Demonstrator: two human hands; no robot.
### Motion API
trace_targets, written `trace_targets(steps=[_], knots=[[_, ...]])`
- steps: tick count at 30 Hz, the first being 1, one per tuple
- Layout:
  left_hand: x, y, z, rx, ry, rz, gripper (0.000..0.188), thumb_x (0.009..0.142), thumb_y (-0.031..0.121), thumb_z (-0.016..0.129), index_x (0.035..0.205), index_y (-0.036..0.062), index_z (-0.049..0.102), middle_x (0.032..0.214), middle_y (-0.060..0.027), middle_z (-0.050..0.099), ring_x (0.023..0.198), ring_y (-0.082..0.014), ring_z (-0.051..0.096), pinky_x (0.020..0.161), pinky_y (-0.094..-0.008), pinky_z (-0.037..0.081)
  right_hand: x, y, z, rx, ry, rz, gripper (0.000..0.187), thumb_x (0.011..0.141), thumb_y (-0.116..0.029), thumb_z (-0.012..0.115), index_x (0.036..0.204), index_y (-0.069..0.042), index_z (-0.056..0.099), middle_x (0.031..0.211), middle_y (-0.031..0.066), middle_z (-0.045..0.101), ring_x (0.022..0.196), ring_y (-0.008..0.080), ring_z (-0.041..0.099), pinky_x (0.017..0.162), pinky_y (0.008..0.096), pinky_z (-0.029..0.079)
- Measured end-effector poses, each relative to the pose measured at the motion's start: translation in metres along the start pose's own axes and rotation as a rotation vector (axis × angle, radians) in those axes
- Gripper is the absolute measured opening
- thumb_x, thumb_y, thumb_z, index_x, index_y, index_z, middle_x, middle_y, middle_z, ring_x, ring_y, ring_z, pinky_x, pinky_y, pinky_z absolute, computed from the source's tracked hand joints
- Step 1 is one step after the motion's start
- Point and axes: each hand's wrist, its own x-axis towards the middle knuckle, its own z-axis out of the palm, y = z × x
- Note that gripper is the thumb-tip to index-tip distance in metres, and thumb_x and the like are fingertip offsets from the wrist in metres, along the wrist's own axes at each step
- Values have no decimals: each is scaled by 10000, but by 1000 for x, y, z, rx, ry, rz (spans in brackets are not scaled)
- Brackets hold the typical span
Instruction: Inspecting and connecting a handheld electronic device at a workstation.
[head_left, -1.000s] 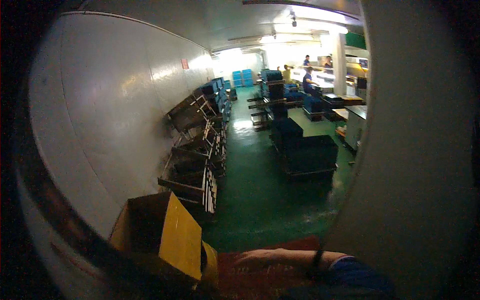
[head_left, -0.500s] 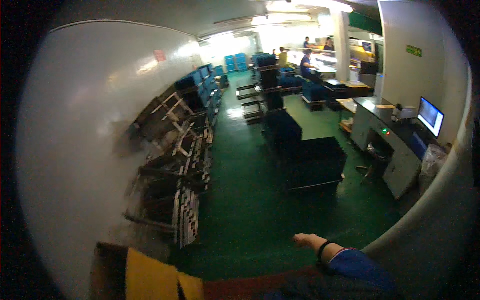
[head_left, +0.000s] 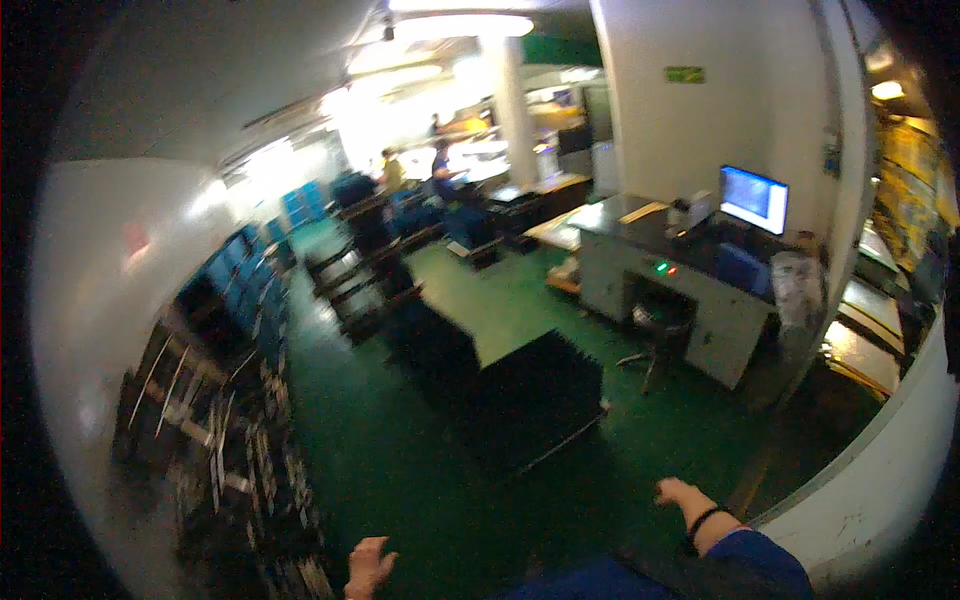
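Note:
Both of my hands hang over the dark green floor, apart from any object. At the lower edge, left of centre, my left hand shows an open thumb and fingers with nothing between them. My right hand is lower right, its fingers loosely curled, and I see nothing in it. A black band circles that wrist below a blue sleeve. Ahead of the hands stands a low block of dark stacked trays, the nearest thing in front of me.
Metal frames and blue crates line the left wall. On the right are a grey desk, a lit monitor and a stool. A pale wall edge borders a doorway. Two people work farther back.
The view has turned right, bringing in the doorway. My left hand has come into sight, the yellow piece at lower left has gone out, and the dark trays sit closer.

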Motion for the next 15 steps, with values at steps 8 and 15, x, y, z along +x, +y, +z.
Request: trace_targets(steps=[8,15], knots=[[299,278,84,176,-548,992,404,853,310,608,1189,90,568,1140,-136,593,1007,-319,593,852,-398,496,-35,145,53,504,402,397,669,722,-460,702,1287,-142,536,1189,93,612,1045,253,603,923,433,462],[383,470,201,-46,-766,1234,394,852,295,605,1183,83,569,1126,-157,594,1005,-340,590,853,-401,495,1,219,12,691,-100,477,584,751,-380,701,1289,-233,529,1177,95,616,1080,285,581,900,458,466]])
